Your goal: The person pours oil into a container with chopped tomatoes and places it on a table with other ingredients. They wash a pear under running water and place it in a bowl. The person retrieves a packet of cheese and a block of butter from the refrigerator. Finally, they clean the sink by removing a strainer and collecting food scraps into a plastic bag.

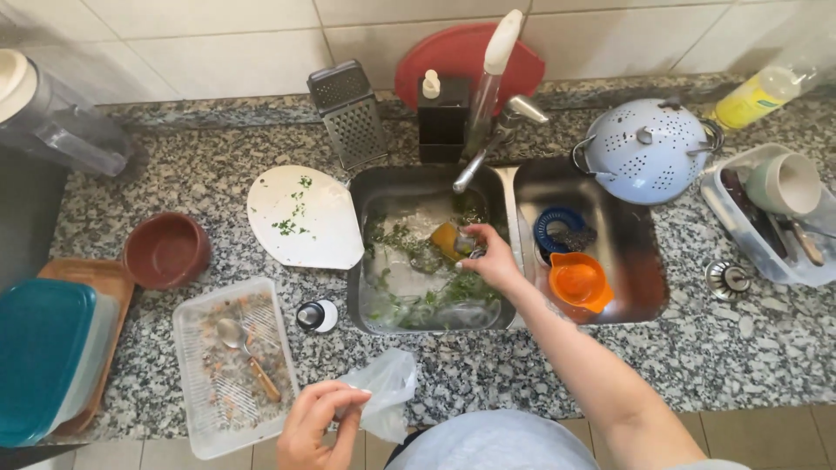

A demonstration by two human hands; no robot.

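Observation:
My right hand [489, 257] reaches into the left basin of the steel sink [357, 261], fingers closed on a small shiny metal object [468, 244] beside a yellow sponge [445, 238]. Green herb scraps [418, 278] lie scattered over the basin. Near the counter's front edge my left hand [318, 426] pinches a thin clear plastic bag [383, 396].
A white cutting board [300, 218] with herb bits lies left of the sink. A dirty clear tray [231, 361] holds a spoon. Brown bowl [165, 251], teal-lidded container [39, 352], grater [348, 113], blue colander [649, 148], orange cup [579, 280], dish rack [775, 213].

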